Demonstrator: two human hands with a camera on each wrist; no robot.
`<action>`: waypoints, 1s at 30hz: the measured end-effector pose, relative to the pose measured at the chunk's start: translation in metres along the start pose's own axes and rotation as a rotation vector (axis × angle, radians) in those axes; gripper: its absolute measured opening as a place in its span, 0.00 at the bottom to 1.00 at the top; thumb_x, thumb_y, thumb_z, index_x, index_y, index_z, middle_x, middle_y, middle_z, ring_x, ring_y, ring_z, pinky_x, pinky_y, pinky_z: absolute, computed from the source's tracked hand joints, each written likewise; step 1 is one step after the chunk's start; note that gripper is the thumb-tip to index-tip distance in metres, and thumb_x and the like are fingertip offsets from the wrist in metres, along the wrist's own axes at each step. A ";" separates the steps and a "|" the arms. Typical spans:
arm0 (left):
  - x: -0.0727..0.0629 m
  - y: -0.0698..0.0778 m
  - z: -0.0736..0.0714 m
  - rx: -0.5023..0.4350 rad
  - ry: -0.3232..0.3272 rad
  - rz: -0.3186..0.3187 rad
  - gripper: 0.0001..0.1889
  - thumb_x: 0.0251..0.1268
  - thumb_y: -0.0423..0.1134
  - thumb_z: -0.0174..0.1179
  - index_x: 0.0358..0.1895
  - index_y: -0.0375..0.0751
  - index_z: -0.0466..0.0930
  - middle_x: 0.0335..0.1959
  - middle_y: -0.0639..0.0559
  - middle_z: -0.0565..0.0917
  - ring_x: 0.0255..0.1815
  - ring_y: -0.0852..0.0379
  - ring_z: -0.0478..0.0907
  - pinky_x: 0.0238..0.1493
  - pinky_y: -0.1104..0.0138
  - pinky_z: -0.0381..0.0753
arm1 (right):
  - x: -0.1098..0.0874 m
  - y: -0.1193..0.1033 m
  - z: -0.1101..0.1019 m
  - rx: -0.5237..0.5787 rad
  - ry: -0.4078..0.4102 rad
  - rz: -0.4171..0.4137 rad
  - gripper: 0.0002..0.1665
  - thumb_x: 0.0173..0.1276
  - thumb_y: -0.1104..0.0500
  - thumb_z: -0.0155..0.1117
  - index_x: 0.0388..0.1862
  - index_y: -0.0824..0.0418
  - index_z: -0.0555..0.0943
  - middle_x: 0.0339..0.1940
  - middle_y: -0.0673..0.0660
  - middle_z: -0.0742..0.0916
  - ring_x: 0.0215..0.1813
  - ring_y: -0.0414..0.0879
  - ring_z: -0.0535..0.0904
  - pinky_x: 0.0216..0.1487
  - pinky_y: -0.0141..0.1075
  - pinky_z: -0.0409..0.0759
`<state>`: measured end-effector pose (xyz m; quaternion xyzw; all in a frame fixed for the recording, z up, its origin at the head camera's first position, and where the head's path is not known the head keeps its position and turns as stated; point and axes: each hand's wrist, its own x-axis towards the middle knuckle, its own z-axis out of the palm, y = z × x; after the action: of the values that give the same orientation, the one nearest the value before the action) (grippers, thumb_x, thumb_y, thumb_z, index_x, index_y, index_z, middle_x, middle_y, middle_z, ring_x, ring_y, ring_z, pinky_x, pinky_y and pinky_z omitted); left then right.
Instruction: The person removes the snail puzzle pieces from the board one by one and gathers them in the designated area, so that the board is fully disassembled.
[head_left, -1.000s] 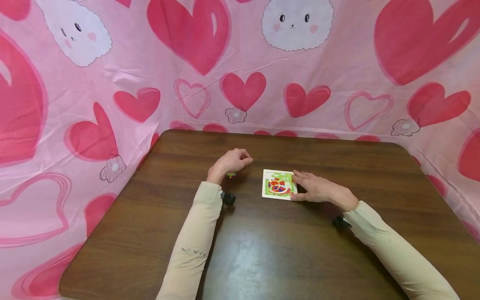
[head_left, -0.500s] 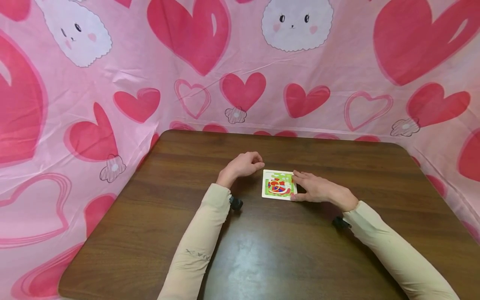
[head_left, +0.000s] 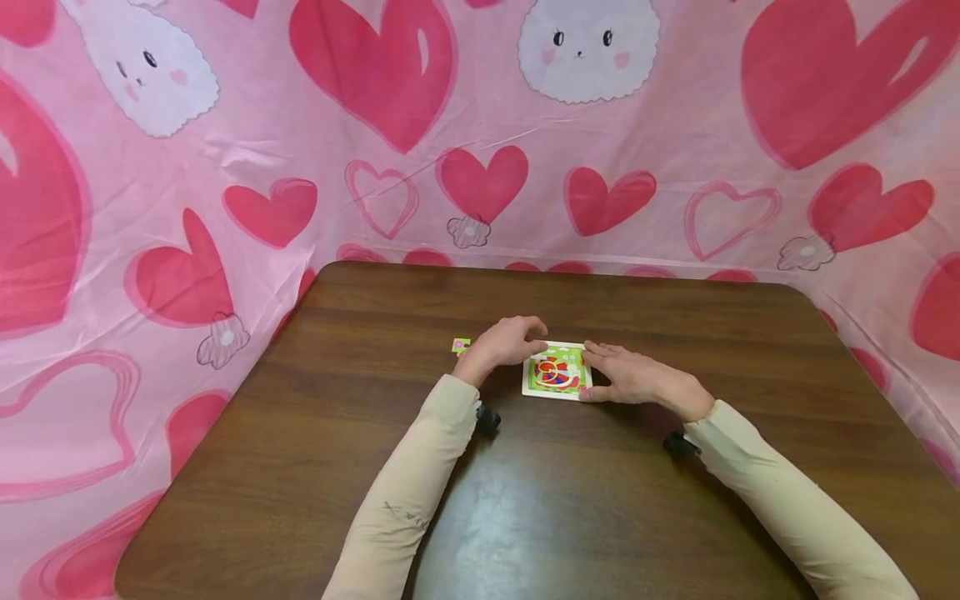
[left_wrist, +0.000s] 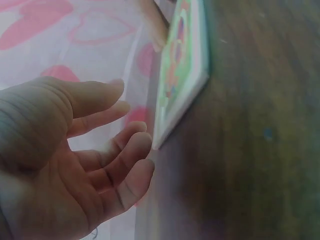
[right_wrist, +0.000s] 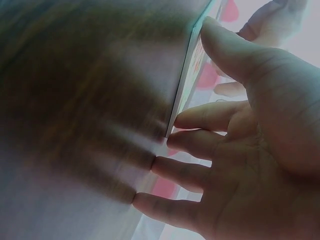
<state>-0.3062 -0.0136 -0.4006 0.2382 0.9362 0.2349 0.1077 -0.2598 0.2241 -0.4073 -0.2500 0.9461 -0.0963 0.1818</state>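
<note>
A square jigsaw puzzle board (head_left: 551, 396) with a white rim lies flat on the table, its green picture showing a red, blue and yellow snail-like spiral. My left hand (head_left: 508, 343) hovers over its far left corner, fingers loosely bent. In the left wrist view the thumb stands apart from the fingertips (left_wrist: 137, 142), with nothing between them. My right hand (head_left: 633, 379) rests at the board's right side, thumb at the near corner and straight fingers by the far one. The right wrist view shows the thumb and index finger touching the board's edge (right_wrist: 186, 75).
A small green puzzle piece with a pink spot (head_left: 461, 343) lies left of the board, partly hidden by my left wrist. The brown wooden table (head_left: 300, 467) has rounded corners. Pink heart-printed cloth (head_left: 480, 125) hangs behind it and along both sides.
My left hand has moved right, from above the loose piece to the board's far left corner, and its fingers have spread a little. The right hand and the board have stayed in place.
</note>
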 end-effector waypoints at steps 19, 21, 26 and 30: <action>0.005 0.005 0.009 0.071 -0.102 0.029 0.22 0.68 0.51 0.59 0.61 0.48 0.78 0.55 0.50 0.84 0.55 0.55 0.79 0.59 0.60 0.75 | 0.000 0.000 -0.001 -0.014 -0.002 0.003 0.54 0.64 0.31 0.60 0.77 0.64 0.59 0.80 0.66 0.57 0.78 0.68 0.52 0.73 0.62 0.56; 0.005 0.006 0.009 0.079 -0.109 0.028 0.22 0.68 0.51 0.59 0.61 0.47 0.78 0.55 0.50 0.83 0.55 0.55 0.78 0.60 0.60 0.75 | 0.000 0.001 -0.001 -0.013 0.000 0.004 0.54 0.64 0.31 0.59 0.77 0.64 0.59 0.80 0.66 0.57 0.78 0.68 0.52 0.72 0.63 0.56; 0.004 0.007 0.010 0.099 -0.114 0.022 0.22 0.69 0.51 0.59 0.62 0.47 0.77 0.57 0.50 0.82 0.58 0.54 0.78 0.62 0.60 0.74 | 0.001 0.001 0.000 -0.015 0.000 0.002 0.54 0.64 0.31 0.59 0.77 0.64 0.58 0.80 0.67 0.57 0.78 0.69 0.52 0.72 0.63 0.56; 0.005 0.009 0.011 0.128 -0.109 0.019 0.23 0.69 0.50 0.59 0.62 0.46 0.76 0.59 0.49 0.81 0.59 0.53 0.77 0.63 0.59 0.73 | 0.001 -0.001 -0.002 -0.017 -0.004 0.006 0.54 0.64 0.32 0.59 0.77 0.64 0.58 0.80 0.66 0.57 0.78 0.68 0.52 0.72 0.63 0.56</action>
<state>-0.3036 0.0007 -0.4062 0.2657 0.9399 0.1622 0.1406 -0.2610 0.2233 -0.4056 -0.2490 0.9473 -0.0873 0.1816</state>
